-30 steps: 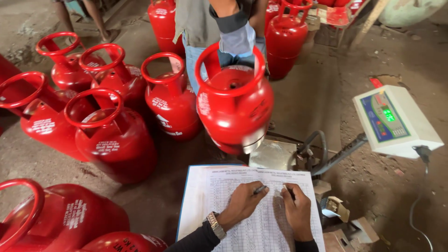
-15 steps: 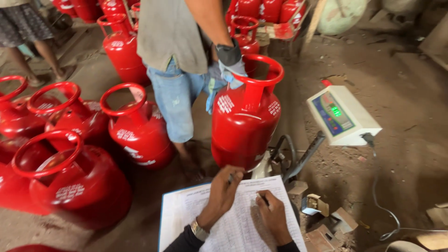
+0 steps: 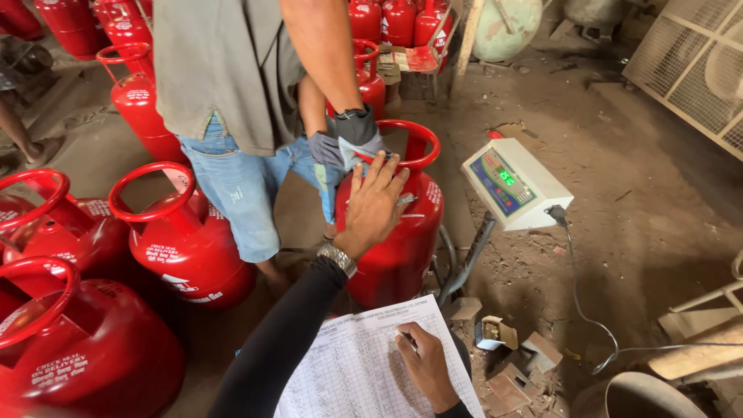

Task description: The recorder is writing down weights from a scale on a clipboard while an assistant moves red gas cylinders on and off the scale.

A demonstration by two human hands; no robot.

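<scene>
My left hand (image 3: 373, 205) is stretched forward with fingers spread, resting flat on the shoulder of a red gas cylinder (image 3: 398, 240) that stands on a weighing scale. A co-worker's gloved hand (image 3: 348, 143) grips the cylinder's top ring just beyond my fingers. My right hand (image 3: 424, 365) holds a pen against a printed record sheet (image 3: 348, 371) lying in front of me. The scale's white display unit (image 3: 515, 184) sits on a post to the right, with green digits lit.
Several red gas cylinders (image 3: 182, 240) stand at the left and far back. The co-worker (image 3: 232, 93) in a grey shirt and denim shorts stands behind the weighed cylinder. A cable (image 3: 584, 302), cardboard scraps (image 3: 515, 360) and debris lie on the dirt floor at right.
My left hand has left the sheet and reached forward onto the cylinder. The view has shifted left and tilted, so the co-worker and cylinder appear closer.
</scene>
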